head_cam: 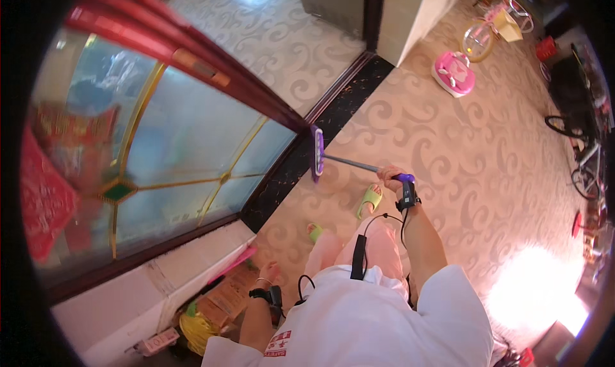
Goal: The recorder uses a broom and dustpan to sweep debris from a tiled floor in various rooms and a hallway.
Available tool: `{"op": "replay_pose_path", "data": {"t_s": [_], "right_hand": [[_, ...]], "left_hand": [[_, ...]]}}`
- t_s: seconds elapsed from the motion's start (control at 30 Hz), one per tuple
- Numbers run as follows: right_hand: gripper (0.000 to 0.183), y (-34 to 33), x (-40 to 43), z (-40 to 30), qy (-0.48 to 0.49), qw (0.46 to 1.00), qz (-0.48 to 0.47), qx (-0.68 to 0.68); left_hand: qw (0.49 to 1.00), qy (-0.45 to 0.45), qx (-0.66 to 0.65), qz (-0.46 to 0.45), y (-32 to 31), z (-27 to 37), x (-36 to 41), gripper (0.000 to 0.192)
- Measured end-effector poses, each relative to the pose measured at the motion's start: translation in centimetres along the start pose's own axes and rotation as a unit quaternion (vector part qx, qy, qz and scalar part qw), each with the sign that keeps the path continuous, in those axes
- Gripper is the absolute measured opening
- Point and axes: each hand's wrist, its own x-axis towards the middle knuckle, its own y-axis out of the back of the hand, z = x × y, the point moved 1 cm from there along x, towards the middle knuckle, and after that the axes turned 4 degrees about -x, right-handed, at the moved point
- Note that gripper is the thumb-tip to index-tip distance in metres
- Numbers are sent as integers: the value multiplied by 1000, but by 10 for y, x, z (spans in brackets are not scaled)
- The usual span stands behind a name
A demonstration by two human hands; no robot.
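My right hand (391, 175) grips the upper part of a grey pole (353, 162) that has a purple end cap (406, 177). At the pole's far end is a long, narrow purple and white head (318, 153), perhaps a flat mop or a floor squeegee. That head lies at the edge of a black marble threshold (346, 98), close to the lower corner of the glass door. My left hand (270, 271) hangs low by my side, near a cardboard box (226, 295), with nothing seen in it. How its fingers are set is too small to make out.
A glass-panelled door (173, 131) with a dark red frame stands at the left. Patterned tile floor (413, 126) spreads to the right, with a pink and white children's item (454, 73) on it. A yellow bag (198, 331) lies lower left. Bicycles (586, 174) line the right rim.
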Motion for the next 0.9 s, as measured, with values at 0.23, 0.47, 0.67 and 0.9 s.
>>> {"op": "replay_pose_path", "data": {"t_s": [0.23,0.47,0.67,0.9], "right_hand": [[13,-20,-83,-87,-15,973,-140,180],[10,44,-249,-113,116,943,-234,206],[11,75,-335,-124,232,909,-300,175],[17,3,-241,-72,475,829,-57,-290]], "left_hand": [[990,-18,141,-19,-59,127,23,29],[984,-47,159,-68,-95,251,85,23],[948,-96,287,-100,-176,369,149,24],[914,-157,324,-185,-241,517,231,27]]}}
